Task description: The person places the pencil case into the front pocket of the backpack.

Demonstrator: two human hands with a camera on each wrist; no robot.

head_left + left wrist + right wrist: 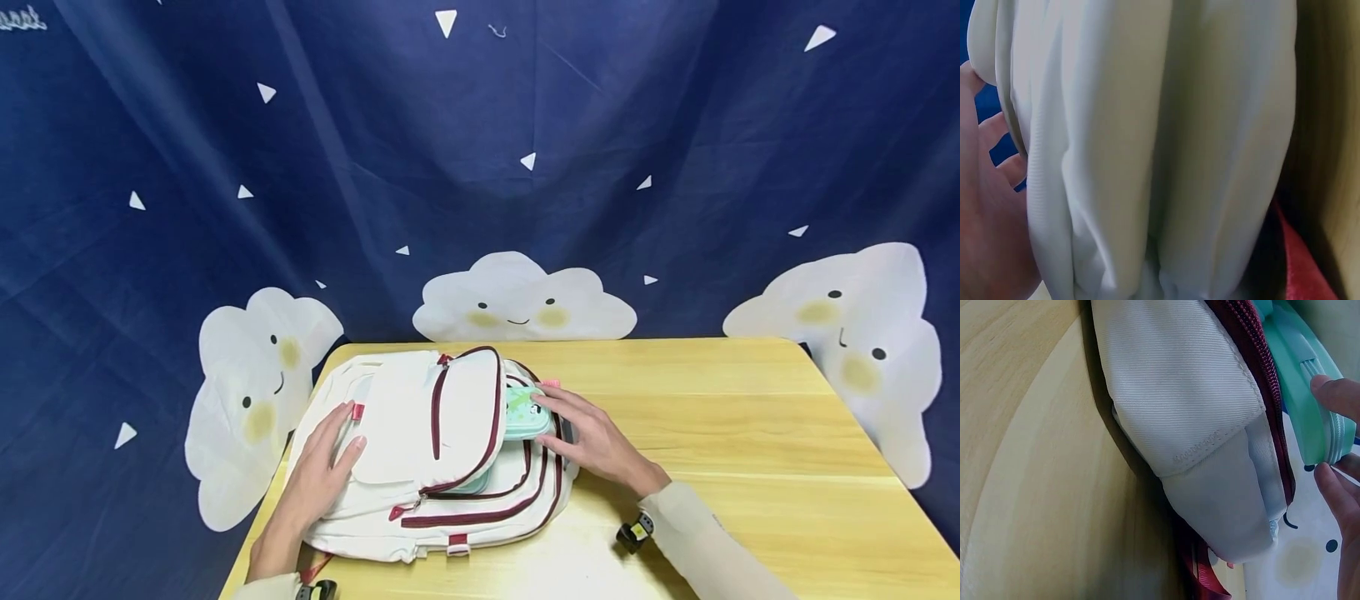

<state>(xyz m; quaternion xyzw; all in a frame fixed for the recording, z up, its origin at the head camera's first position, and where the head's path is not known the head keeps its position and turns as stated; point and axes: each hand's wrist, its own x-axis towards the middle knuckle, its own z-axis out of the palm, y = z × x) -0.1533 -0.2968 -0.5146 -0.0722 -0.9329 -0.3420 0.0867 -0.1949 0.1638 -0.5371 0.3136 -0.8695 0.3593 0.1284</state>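
A white backpack (397, 417) with dark red zippers lies on the table, its front pocket unzipped. From the pocket's opening sticks out a mint-green zippered pencil case (522, 421) with a small printed figure. My right hand (596, 437) pinches the outer end of this case between thumb and fingers; the right wrist view shows the thumb on the zippered side of the case (1310, 394). Resting on the backpack's left part, beside a small red tab, is my left hand (318, 475), its fingers spread and relaxed. The case's inner end is hidden inside the pocket.
The light wooden table (750, 442) extends to the right of the backpack. Behind it hangs a dark blue curtain (480, 167) with white triangles and clouds. A red strap (1300, 262) lies near the backpack's lower left. Another teal patch (474, 483) shows beneath the pocket flap.
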